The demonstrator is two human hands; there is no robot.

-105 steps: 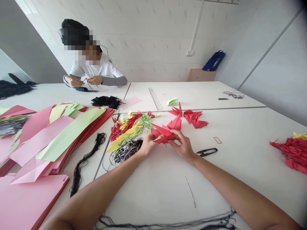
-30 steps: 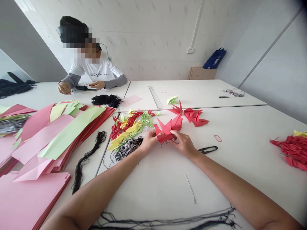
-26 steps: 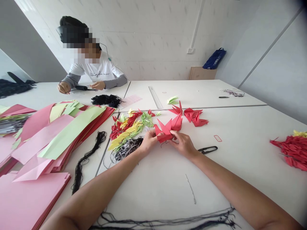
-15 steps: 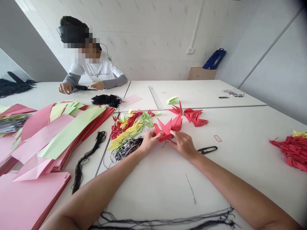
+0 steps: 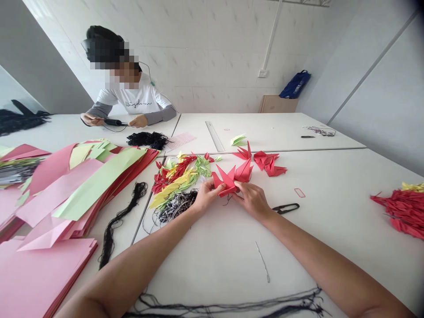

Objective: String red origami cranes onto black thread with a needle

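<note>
A red origami crane (image 5: 227, 182) is pinched between my left hand (image 5: 207, 196) and my right hand (image 5: 252, 201), and a thin dark thread hangs below it. Another red crane (image 5: 244, 172) sits just behind my fingers, touching or nearly touching the held one. A heap of red, yellow and green paper cranes (image 5: 175, 179) lies to the left of my left hand, with a tangle of black and white thread (image 5: 177, 206) close to my left wrist. Thread snips (image 5: 285, 208) lie to the right of my right hand.
Stacked pink, red and green paper sheets (image 5: 49, 198) fill the left. A needle (image 5: 263, 267) and loose black threads (image 5: 225, 307) lie near me. A red crane bunch (image 5: 402, 210) sits right. Across the tables, a co-worker (image 5: 132, 99) handles thread and a small tool.
The held crane has moved up and right from its flatter position and now stands more upright. My hands have shifted with it, and the co-worker's hands have moved.
</note>
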